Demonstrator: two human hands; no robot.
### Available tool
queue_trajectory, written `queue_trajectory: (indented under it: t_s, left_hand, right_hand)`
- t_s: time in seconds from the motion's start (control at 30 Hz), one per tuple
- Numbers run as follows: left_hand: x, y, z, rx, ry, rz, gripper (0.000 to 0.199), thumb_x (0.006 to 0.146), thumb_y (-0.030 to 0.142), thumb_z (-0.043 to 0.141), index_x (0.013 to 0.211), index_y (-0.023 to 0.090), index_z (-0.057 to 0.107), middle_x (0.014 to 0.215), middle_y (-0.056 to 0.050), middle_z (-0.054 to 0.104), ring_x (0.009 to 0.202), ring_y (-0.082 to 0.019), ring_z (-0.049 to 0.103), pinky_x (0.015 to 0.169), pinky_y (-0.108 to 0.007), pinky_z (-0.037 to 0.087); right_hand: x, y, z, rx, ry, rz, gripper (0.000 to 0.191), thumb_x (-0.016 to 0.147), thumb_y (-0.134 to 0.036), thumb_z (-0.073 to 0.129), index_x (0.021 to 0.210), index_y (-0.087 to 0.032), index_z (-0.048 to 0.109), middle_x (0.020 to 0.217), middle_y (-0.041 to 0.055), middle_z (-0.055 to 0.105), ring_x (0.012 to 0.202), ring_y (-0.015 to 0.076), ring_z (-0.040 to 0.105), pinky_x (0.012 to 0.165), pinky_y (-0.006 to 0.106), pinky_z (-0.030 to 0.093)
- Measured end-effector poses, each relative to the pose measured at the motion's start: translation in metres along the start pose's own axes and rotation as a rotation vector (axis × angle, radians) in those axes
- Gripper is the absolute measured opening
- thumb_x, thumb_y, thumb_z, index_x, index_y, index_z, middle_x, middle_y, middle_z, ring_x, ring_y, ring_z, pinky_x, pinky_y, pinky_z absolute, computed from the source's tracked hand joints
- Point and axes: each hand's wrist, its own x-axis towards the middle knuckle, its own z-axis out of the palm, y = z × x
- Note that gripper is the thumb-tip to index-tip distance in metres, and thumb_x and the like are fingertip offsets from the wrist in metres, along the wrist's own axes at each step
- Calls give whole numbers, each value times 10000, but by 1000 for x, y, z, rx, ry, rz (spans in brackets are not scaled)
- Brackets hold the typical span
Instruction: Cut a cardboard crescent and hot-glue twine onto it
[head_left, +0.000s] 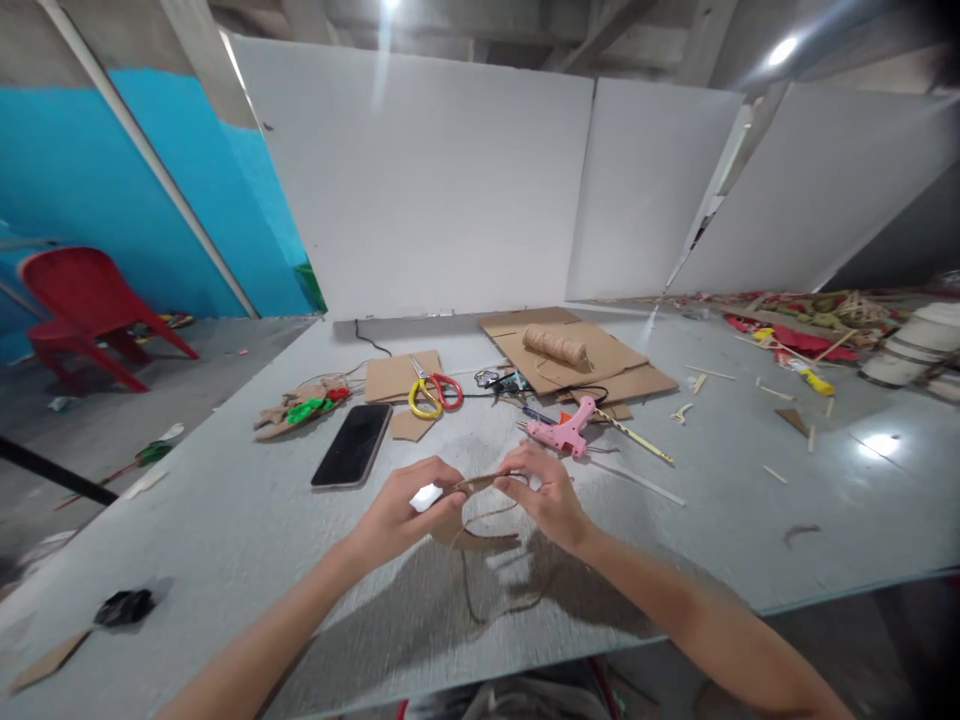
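Note:
Between my two hands is a curved, C-shaped cardboard piece (466,541), held just above the table. My left hand (405,508) pinches its upper left edge between thumb and fingers. Thumb and fingertips of my right hand (547,496) are closed on the upper right end, where twine seems to lie along the edge. A loose length of brown twine (466,590) loops below the piece and trails toward my side of the table. Just beyond my right hand lies a pink glue gun (566,430). A black-screened phone (352,446) rests beyond my left hand.
Scissors (424,398) with red and yellow handles lie near cardboard scraps. A twine roll (553,345) sits on cardboard sheets (622,372). At the right are a white bucket (909,345) and scattered sticks. A black crumpled thing (124,607) lies left; a red chair (82,300) stands beyond.

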Motion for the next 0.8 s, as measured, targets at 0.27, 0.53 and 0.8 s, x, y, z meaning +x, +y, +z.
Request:
queue_trajectory:
  t_s: [0.27, 0.53, 0.8]
  left_hand:
    - [0, 2, -1, 129, 160, -69, 250, 917, 350, 535, 761, 178, 625, 639, 1, 626, 588, -117, 574, 561, -214, 429]
    - [0, -3, -3, 173, 110, 82, 182, 942, 286, 540, 971, 191, 692, 816, -60, 730, 731, -160, 661, 689, -266, 514]
    - [-7, -19, 8, 358, 176, 55, 398, 938, 233, 501, 1335, 235, 528, 1114, -105, 715, 990, -212, 691, 867, -326, 543]
  right_hand:
    - [-3, 7, 1, -62, -54, 51, 632, 778, -570, 685, 1266, -203, 523, 1206, 117, 611, 1107, 242, 581, 979, 413, 446]
    - [-4, 7, 2, -96, -52, -65, 246, 836, -407, 667, 983, -213, 636, 915, 47, 693, 869, 195, 640, 863, 372, 480]
    - [4, -4, 17, -167, -141, -230, 107, 873, -325, 611, 918, -229, 631, 853, 25, 723, 816, 181, 661, 921, 389, 437]
